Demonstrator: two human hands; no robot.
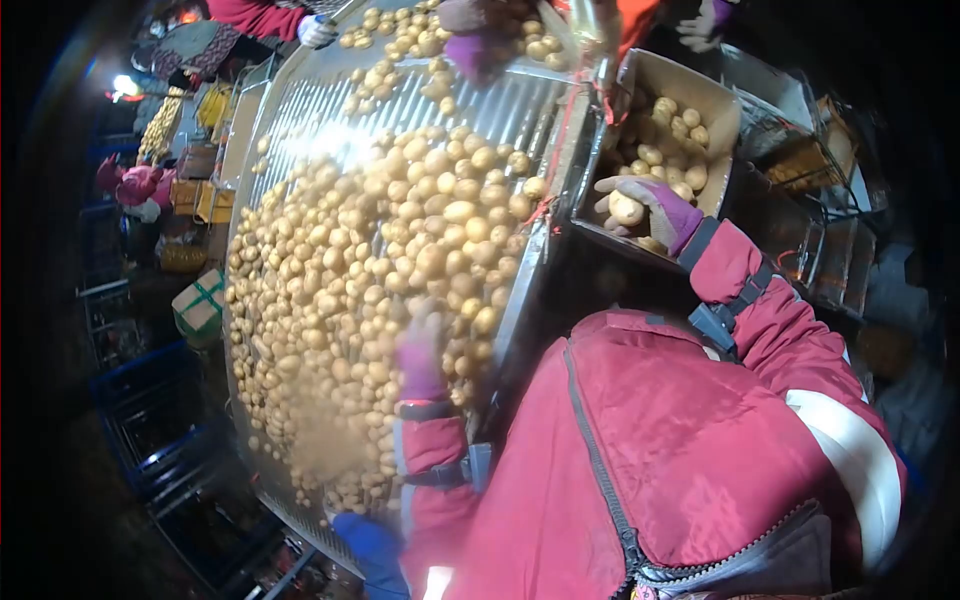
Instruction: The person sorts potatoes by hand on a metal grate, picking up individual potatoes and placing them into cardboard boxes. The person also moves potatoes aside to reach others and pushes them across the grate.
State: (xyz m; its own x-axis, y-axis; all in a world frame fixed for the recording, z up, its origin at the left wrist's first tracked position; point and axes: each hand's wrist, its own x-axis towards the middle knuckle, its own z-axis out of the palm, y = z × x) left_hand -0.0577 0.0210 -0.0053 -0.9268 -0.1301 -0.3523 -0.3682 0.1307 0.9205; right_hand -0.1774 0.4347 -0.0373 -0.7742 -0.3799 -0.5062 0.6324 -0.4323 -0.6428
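My right hand [655, 205], in a grey and purple glove, is closed round a pale potato [626, 208] at the near edge of a cardboard box [722, 112]. Inside that box lie several more potatoes [650, 155]. Over the sorting table, my left hand [422, 350] is among the heaped potatoes [340, 260]. Motion smears its fingers, so whether it holds anything is hidden. The potatoes spread across most of the metal table [310, 105], whose ribbed surface shows at the far end.
At the far end, a co-worker's blurred gloved hand [470, 40] is over the potatoes. Another person's white-gloved hand [317, 31] rests at the far left corner; a third glove [706, 25] shows beyond the box. Crates [800, 165] stand at right, a green-taped carton [200, 302] at left.
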